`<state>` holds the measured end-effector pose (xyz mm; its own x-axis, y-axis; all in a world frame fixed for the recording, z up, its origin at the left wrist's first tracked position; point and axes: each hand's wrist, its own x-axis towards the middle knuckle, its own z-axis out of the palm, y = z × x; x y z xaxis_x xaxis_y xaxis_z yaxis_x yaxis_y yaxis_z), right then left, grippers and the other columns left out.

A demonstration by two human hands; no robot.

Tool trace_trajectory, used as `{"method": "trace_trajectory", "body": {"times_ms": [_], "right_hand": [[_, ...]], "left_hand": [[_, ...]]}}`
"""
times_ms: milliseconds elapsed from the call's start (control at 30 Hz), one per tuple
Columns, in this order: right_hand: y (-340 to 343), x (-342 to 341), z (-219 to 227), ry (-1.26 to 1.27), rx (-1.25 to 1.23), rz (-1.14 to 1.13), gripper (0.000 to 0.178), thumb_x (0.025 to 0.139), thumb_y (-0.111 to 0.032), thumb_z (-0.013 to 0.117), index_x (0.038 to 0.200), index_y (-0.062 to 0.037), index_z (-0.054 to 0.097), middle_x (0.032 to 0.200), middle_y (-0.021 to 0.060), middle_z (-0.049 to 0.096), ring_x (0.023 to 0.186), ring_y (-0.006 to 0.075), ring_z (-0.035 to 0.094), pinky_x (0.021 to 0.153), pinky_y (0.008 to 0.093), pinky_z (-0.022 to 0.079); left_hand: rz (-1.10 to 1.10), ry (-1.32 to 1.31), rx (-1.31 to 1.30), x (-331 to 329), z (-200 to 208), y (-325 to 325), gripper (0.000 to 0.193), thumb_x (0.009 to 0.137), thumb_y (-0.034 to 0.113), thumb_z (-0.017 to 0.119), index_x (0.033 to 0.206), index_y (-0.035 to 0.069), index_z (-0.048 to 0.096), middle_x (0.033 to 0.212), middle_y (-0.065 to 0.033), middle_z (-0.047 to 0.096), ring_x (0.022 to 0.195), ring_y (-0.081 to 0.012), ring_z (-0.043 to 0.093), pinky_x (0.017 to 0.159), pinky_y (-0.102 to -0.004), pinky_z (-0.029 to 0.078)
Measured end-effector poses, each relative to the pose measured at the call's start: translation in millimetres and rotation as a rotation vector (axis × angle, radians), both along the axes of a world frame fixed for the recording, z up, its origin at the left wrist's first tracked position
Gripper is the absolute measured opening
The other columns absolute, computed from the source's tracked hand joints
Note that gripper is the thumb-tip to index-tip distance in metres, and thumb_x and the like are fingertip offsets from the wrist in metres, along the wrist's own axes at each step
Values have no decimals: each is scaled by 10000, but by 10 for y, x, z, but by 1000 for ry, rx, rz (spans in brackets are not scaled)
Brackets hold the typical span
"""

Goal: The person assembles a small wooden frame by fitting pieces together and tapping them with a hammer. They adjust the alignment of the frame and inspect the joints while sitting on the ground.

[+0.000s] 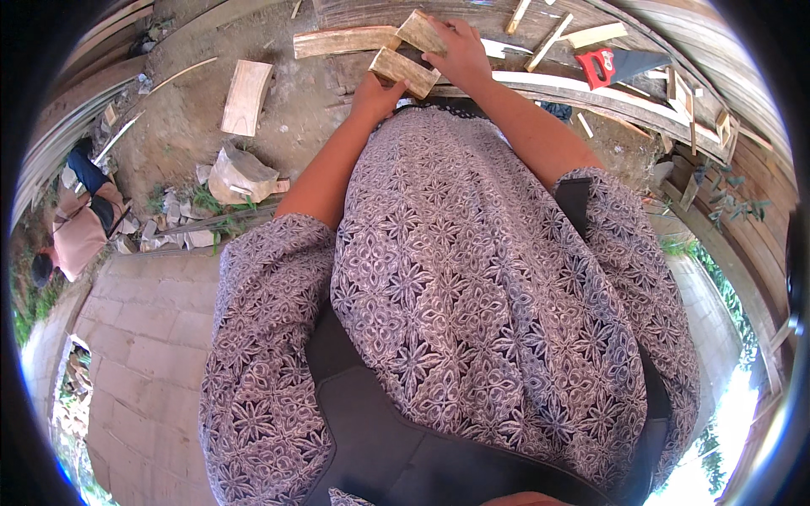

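Note:
My left hand (381, 94) is closed on a short, pale wooden block (403, 72), its fingers at the near edge. Just beyond it, a second wooden block (419, 32) of similar size is gripped by my right hand (462, 56) at its right end. The two blocks are close together, one behind the other, over a rough wooden work surface. A longer wooden board (342, 41) lies to the left of the blocks, partly hidden behind them.
A handsaw (620, 66) with a red handle lies at the right among wood offcuts (595, 34). Left of me, a thick wood piece (247, 98) and a large stone (240, 175) rest on the dirt ground. Another person (80, 223) is at the far left, beside broken rubble (181, 221).

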<state>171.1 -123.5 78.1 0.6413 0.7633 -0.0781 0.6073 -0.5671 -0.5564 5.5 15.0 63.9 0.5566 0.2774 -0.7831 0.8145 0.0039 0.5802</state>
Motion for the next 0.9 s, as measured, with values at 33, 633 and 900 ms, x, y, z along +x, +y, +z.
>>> {"method": "trace_trajectory", "body": {"times_ms": [33, 633, 900], "right_hand": [[0, 1, 13, 13, -9, -3, 742, 769, -341, 785, 1436, -186, 499, 1318, 149, 505, 1192, 360, 501, 1009, 434, 444], [-2133, -352, 140, 400, 7, -704, 327, 915, -343, 666, 1015, -38, 726, 754, 106, 688, 636, 189, 642, 644, 341, 502], [-3470, -1071, -227, 705, -279, -902, 439, 960, -412, 591, 938, 5, 728, 696, 78, 680, 605, 156, 607, 584, 320, 471]], "left_hand": [[14, -12, 8, -7, 1, -7, 509, 882, 334, 734, 1209, -2, 536, 984, -117, 669, 669, -162, 661, 536, -286, 557], [417, -112, 407, -658, -132, 613, 413, 873, 334, 683, 1108, 0, 618, 899, -122, 674, 721, -202, 654, 622, -338, 525], [456, -23, 457, -311, -152, 1014, 626, 897, 247, 673, 1408, 1, 407, 1265, -186, 559, 1114, -283, 560, 788, -419, 564]]}}
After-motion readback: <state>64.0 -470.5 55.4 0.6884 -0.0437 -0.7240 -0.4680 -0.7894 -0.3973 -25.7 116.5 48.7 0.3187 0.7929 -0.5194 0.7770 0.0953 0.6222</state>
